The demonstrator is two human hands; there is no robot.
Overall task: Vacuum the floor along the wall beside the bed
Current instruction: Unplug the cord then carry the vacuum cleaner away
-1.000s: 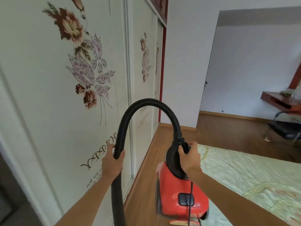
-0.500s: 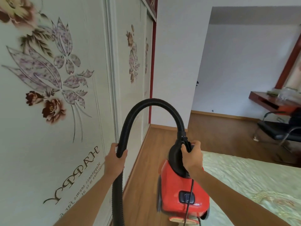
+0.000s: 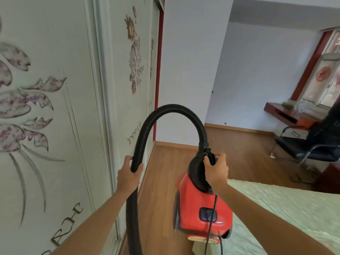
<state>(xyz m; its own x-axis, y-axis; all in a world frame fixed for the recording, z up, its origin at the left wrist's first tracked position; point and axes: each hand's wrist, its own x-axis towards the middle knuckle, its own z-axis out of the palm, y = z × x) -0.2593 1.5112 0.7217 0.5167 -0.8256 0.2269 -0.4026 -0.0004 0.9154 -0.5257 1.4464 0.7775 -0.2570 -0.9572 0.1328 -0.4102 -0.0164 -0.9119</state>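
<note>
A red canister vacuum [image 3: 200, 208] hangs in the air above the wooden floor [image 3: 161, 196], carried by its black top handle. My right hand [image 3: 215, 170] grips that handle. A black ribbed hose [image 3: 176, 109] arches up from the vacuum's front and comes down on the left, where my left hand [image 3: 128, 175] holds it. The hose runs on down out of view, so its nozzle is hidden. A black power cord [image 3: 211, 223] dangles over the vacuum's body. The bed [image 3: 285, 208], under a pale green cover, lies at the right.
White wardrobe doors [image 3: 55, 126] with flower prints line the left side. A narrow strip of floor runs between them and the bed. Farther on stand a white wall corner [image 3: 184, 80], a black chair [image 3: 309, 150] and a dark red desk [image 3: 287, 115].
The view has moved forward along the wardrobe doors, with the vacuum carried along. Both hands keep the same hold. The chair and desk have come further into view.
</note>
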